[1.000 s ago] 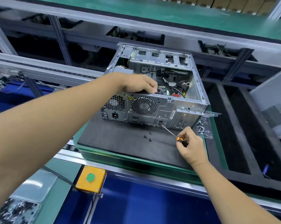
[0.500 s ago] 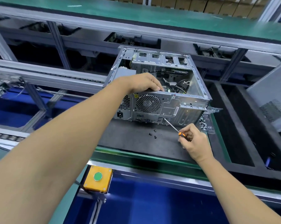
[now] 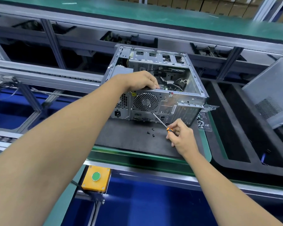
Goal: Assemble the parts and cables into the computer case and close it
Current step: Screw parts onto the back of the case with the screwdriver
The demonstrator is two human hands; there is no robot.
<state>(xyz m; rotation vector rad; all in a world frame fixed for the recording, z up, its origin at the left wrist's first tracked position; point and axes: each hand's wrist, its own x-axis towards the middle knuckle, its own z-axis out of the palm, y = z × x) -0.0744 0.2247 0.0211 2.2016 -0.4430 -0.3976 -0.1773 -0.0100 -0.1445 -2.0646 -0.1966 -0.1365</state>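
An open silver computer case (image 3: pixel 168 103) lies on its side on a dark foam mat (image 3: pixel 121 137), its rear panel with the fan grille facing me. Cables and a board show inside through the open top. My left hand (image 3: pixel 140 81) grips the upper rear edge of the case, fingers curled over the rim. My right hand (image 3: pixel 181 136) holds a thin screwdriver (image 3: pixel 160 121) with an orange and black handle; its tip touches the rear panel just below the fan grille. Three small black screws (image 3: pixel 151 132) lie loose on the mat.
A clear bag of screws (image 3: pixel 201 122) lies right of the case. The grey side panel (image 3: pixel 271 93) leans at the far right, above black foam trays (image 3: pixel 235 128). A yellow box with a green button (image 3: pixel 96 176) is mounted below the green pallet edge. Conveyor rails run on the left.
The view has shifted, so the case sits further right and higher. The screwdriver tip has moved left along the rear panel to just below the fan grille. My left hand keeps its grip.
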